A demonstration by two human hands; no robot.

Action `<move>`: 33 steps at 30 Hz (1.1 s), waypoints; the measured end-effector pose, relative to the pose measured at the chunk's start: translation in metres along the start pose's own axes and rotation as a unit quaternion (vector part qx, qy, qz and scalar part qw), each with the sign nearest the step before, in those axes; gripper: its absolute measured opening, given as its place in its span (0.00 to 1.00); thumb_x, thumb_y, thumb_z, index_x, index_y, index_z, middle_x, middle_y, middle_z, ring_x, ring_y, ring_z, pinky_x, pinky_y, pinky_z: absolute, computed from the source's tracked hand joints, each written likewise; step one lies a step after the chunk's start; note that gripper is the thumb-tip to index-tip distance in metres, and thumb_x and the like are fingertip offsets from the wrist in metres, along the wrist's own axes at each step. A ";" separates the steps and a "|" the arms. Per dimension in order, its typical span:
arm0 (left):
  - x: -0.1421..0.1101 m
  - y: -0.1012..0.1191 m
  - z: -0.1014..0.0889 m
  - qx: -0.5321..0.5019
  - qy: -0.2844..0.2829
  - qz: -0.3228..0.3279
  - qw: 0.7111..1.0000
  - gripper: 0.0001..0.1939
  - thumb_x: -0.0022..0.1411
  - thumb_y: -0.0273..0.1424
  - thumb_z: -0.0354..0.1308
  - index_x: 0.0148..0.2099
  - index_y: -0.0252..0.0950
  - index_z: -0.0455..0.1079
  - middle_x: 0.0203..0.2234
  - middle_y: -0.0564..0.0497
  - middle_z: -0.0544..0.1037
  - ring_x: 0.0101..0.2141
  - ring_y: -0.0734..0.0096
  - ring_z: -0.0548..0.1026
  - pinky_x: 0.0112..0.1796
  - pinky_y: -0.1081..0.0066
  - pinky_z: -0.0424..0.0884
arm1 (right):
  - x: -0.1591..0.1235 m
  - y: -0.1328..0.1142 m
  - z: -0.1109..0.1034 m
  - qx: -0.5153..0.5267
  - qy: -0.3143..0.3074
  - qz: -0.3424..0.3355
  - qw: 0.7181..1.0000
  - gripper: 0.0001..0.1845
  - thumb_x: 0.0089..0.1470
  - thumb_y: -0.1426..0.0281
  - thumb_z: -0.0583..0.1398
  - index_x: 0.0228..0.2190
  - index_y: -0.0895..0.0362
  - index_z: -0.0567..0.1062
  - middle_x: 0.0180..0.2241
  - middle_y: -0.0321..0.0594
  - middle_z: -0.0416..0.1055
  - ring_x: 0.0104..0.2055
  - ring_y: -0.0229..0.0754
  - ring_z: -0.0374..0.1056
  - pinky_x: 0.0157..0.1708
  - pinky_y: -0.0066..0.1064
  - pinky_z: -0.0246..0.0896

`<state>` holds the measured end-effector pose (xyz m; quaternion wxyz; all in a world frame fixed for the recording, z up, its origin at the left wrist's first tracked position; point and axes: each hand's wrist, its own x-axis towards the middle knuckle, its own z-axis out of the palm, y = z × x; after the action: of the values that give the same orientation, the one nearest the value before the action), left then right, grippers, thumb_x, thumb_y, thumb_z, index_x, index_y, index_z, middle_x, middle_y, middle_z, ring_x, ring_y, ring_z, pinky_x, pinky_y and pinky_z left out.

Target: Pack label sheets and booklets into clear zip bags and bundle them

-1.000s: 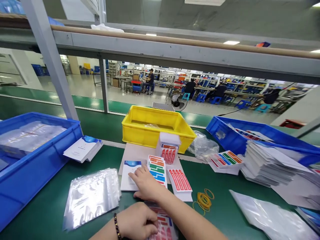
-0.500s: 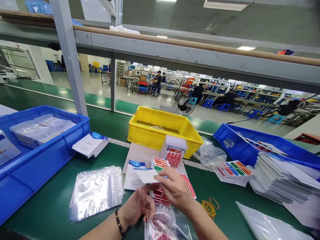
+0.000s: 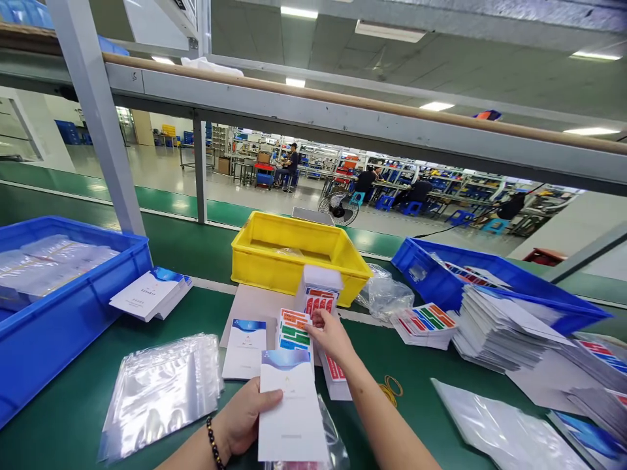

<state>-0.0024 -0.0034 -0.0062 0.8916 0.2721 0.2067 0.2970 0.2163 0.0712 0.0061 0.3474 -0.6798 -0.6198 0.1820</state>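
Observation:
My left hand grips a white booklet with a blue band at its top, thumb lying across the front. Below the booklet, part of a clear plastic bag shows, with something red inside. My right hand is closed at the right edge of a sticker sheet with orange, green and blue labels, fingertips pinching there. Left of that sheet lies a pile of similar booklets. Red sticker sheets lie under my right forearm, and a taller upright stack stands just behind the hand.
Flat clear bags and a booklet stack lie at left beside a blue bin. A yellow bin stands behind. At right are rubber bands, sticker sheets, a paper stack and another blue bin.
The booklet has come down and turned upright, front up, in my left hand, over the bag. My right hand has left it and moved forward to the sticker sheets. The view has shifted right.

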 end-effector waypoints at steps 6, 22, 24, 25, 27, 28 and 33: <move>-0.001 0.001 0.004 0.007 0.020 -0.038 0.999 0.19 0.43 0.32 0.67 0.39 0.29 0.73 0.32 0.40 0.81 0.38 0.54 0.77 0.45 0.57 0.65 | 0.010 0.011 0.008 0.022 0.000 0.039 0.999 0.07 0.44 0.68 0.56 0.28 0.59 0.70 0.22 0.37 0.69 0.26 0.42 0.67 0.26 0.30 0.59; 0.001 -0.001 0.003 0.049 0.049 -0.077 0.995 0.19 0.42 0.32 0.67 0.38 0.26 0.74 0.33 0.38 0.80 0.34 0.57 0.77 0.42 0.61 0.67 | 0.011 0.009 0.004 0.187 -0.005 0.056 0.981 0.09 0.38 0.66 0.62 0.17 0.57 0.68 0.16 0.31 0.63 0.20 0.36 0.59 0.21 0.27 0.51; 0.001 0.000 0.003 0.043 0.061 -0.088 0.993 0.18 0.41 0.31 0.67 0.36 0.27 0.74 0.32 0.39 0.80 0.33 0.57 0.78 0.42 0.61 0.67 | 0.010 0.010 -0.006 0.234 0.009 0.062 0.970 0.13 0.39 0.61 0.62 0.19 0.58 0.69 0.16 0.32 0.64 0.20 0.36 0.59 0.20 0.27 0.51; 0.001 -0.001 0.003 0.040 0.064 -0.090 0.993 0.18 0.40 0.30 0.67 0.36 0.27 0.74 0.31 0.39 0.81 0.33 0.57 0.78 0.41 0.61 0.67 | 0.009 0.011 -0.013 0.256 0.022 0.067 0.964 0.15 0.39 0.57 0.61 0.20 0.57 0.69 0.16 0.32 0.63 0.19 0.35 0.58 0.19 0.27 0.51; 0.001 -0.002 0.002 0.034 0.070 -0.083 0.994 0.18 0.39 0.29 0.68 0.35 0.27 0.74 0.30 0.40 0.81 0.32 0.56 0.78 0.41 0.60 0.68 | 0.005 0.012 -0.026 0.295 0.049 0.081 0.951 0.20 0.38 0.52 0.60 0.22 0.57 0.69 0.14 0.30 0.61 0.16 0.34 0.55 0.17 0.26 0.49; 0.002 -0.003 0.003 0.032 0.074 -0.080 0.993 0.18 0.38 0.29 0.68 0.35 0.27 0.74 0.29 0.40 0.81 0.32 0.56 0.78 0.41 0.60 0.68 | 0.001 0.012 -0.031 0.310 0.057 0.088 0.945 0.22 0.38 0.50 0.60 0.22 0.57 0.68 0.13 0.29 0.59 0.15 0.33 0.53 0.16 0.26 0.48; 0.003 -0.002 0.009 -0.027 0.070 -0.087 0.993 0.26 0.51 0.45 0.59 0.43 0.26 0.71 0.36 0.38 0.80 0.38 0.54 0.77 0.43 0.60 0.68 | -0.040 -0.003 -0.029 0.343 -0.009 0.124 0.931 0.21 0.36 0.51 0.63 0.18 0.58 0.69 0.09 0.29 0.59 0.11 0.31 0.51 0.12 0.24 0.45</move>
<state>0.0058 -0.0056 -0.0007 0.9046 0.2078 0.2832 0.2417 0.2273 0.0257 0.0210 0.5284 -0.5891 -0.4339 0.4306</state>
